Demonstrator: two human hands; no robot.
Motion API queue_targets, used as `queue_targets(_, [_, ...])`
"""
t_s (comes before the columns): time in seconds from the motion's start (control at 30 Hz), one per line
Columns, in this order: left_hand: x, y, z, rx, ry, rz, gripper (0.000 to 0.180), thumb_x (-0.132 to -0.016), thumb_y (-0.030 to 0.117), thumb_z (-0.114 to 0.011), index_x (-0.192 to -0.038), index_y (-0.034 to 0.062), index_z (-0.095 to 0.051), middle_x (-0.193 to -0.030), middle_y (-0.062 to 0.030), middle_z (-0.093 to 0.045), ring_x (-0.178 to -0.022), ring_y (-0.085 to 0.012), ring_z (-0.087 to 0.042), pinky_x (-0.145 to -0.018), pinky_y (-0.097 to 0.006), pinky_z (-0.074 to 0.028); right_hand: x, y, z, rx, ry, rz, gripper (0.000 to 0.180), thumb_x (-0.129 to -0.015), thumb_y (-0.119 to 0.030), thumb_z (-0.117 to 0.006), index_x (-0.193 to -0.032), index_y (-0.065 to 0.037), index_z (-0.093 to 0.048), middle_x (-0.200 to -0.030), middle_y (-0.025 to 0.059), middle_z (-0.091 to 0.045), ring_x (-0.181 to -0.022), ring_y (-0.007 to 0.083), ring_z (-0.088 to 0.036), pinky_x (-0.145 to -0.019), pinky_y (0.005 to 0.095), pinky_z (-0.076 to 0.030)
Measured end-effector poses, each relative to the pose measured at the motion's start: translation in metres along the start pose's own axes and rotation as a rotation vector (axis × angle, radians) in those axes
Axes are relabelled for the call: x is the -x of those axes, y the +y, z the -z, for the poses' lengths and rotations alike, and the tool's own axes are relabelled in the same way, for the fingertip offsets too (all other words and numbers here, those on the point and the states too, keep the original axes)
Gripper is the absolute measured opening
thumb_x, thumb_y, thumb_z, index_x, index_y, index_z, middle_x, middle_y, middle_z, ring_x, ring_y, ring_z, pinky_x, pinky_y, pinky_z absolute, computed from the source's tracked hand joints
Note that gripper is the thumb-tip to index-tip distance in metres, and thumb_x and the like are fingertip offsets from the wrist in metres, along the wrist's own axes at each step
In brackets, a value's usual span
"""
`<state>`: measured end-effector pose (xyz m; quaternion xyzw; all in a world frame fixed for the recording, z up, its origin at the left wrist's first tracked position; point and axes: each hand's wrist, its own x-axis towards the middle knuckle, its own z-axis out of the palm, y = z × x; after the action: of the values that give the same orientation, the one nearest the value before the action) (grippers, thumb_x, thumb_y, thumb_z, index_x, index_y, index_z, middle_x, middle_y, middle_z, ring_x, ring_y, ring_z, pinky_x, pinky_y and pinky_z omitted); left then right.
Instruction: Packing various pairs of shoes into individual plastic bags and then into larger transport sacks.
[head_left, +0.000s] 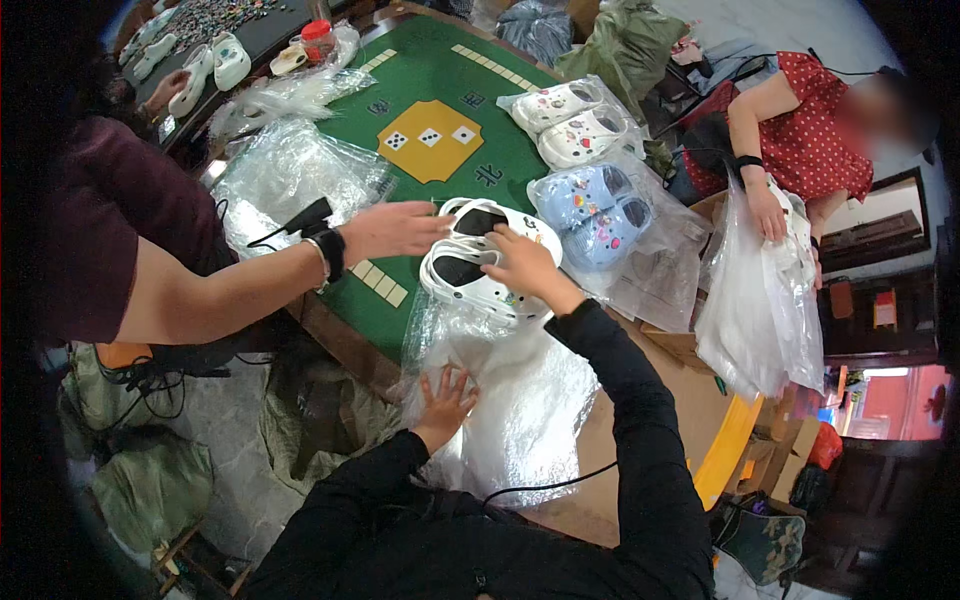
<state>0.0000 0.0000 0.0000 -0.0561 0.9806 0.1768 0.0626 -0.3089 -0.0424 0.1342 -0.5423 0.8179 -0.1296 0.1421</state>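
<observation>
A pair of white clogs point(459, 290) with dark insoles and small charms sits side by side at the table's near edge. My right hand point(528, 266) lies over the pair, fingers and thumb bent onto the edges of the shoe openings. From the left, a co-worker's hand point(400, 229) touches the heel end of the far clog. Below the shoes spreads a clear plastic bag point(530, 400). My left hand point(445, 408) rests on that bag's left side, its fingers spread, holding nothing. How far the bag reaches under the clogs is hidden.
Bagged blue clogs point(595, 215) and bagged white clogs point(575, 120) stand right of the green table mat point(350, 315). Clear bags point(290, 185) pile up at the left. At the right, a person in red holds another plastic bag point(755, 290). More white clogs point(230, 62) lie far left.
</observation>
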Motion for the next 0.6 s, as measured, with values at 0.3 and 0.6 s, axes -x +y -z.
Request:
queue_targets(0.3, [-0.001, 0.003, 0.016, -0.056, 0.019, -0.002, 0.054, -0.076, 0.038, -0.058, -0.126, 0.0244, -0.042, -0.141, -0.0135, -0.029, -0.130, -0.0405, -0.021, -0.092, -0.073, -0.011, -0.030, -0.014, -0.030, 0.398, 0.057, -0.182, 0.013, -0.070, -0.012, -0.057, -0.075, -0.005, -0.067, -0.077, 0.0136, -0.063, -0.071, 0.0294, -0.064, -0.059, 0.0391, -0.051])
queue_targets(0.6, [0.002, -0.003, 0.008, -0.195, -0.038, -0.004, 0.064, -0.077, 0.049, -0.055, -0.134, 0.0277, -0.034, -0.147, -0.0097, -0.014, -0.133, -0.0369, -0.010, -0.094, -0.070, -0.013, 0.127, -0.066, 0.048, 0.081, 0.396, -0.369, 0.022, -0.063, -0.007, -0.058, -0.085, -0.003, -0.062, -0.082, 0.0187, -0.061, -0.077, 0.0367, -0.059, -0.068, 0.0438, -0.047])
